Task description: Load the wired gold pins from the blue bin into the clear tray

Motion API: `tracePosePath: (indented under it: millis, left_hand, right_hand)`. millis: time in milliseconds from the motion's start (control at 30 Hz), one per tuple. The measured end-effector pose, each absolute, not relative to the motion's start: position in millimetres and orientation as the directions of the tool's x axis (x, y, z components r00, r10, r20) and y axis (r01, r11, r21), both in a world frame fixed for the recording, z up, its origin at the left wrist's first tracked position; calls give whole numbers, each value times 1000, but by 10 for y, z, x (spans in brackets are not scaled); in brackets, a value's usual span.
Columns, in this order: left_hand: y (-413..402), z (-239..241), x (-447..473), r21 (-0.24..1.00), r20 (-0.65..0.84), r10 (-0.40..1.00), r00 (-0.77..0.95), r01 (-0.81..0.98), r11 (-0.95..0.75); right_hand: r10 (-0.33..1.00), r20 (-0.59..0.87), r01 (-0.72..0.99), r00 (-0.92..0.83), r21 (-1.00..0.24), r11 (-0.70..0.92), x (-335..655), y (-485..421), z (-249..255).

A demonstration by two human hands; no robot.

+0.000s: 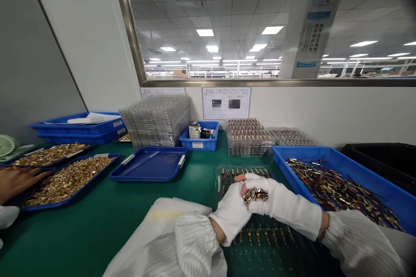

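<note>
White cloth gloves, with the fingertips bare, meet above a clear plastic tray (217, 185) on a green bench (94, 229). The right hand (276, 197) curls around a cluster of small metal pieces (256, 195), shiny and gold-toned, lifted over the tray. The left hand (233, 210) meets it at the cluster's left side; its fingertips are partly hidden, so whether they pinch a piece cannot be told. Beyond the hands, slim pieces stand in rows in the tray; nearer the body, a row of gold-tipped pieces (266, 236) lies side by side, though the hands hide whether both rows share one tray. To the right, a blue bin (312, 152) holds a loose heap of dark, red and gold pieces (344, 190). Behind the tray rises a stack of filled trays (250, 138). The step in hand appears to be parting single pieces from the cluster for placing in rows. The next move would seem to call for a firm right palm, a light left pinch, and care not to brush the rows below.
</note>
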State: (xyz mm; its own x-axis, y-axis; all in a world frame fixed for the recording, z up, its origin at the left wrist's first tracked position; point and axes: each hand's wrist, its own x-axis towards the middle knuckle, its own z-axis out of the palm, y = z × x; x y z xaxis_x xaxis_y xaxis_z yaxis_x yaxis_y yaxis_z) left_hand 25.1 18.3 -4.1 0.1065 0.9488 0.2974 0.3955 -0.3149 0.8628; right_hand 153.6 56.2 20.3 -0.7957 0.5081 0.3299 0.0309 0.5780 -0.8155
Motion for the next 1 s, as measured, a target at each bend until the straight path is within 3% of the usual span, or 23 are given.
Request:
tracePosePath:
  millis: [767, 1000]
  left_hand:
    - [145, 40, 301, 876, 379, 922, 73, 292, -383]
    - [156, -53, 288, 916, 331, 943, 42, 226, -331]
  right_hand:
    - [522, 366, 144, -770, -698, 702, 1528, 493, 233]
    - [527, 393, 129, -753, -698, 705, 1535, 469, 234]
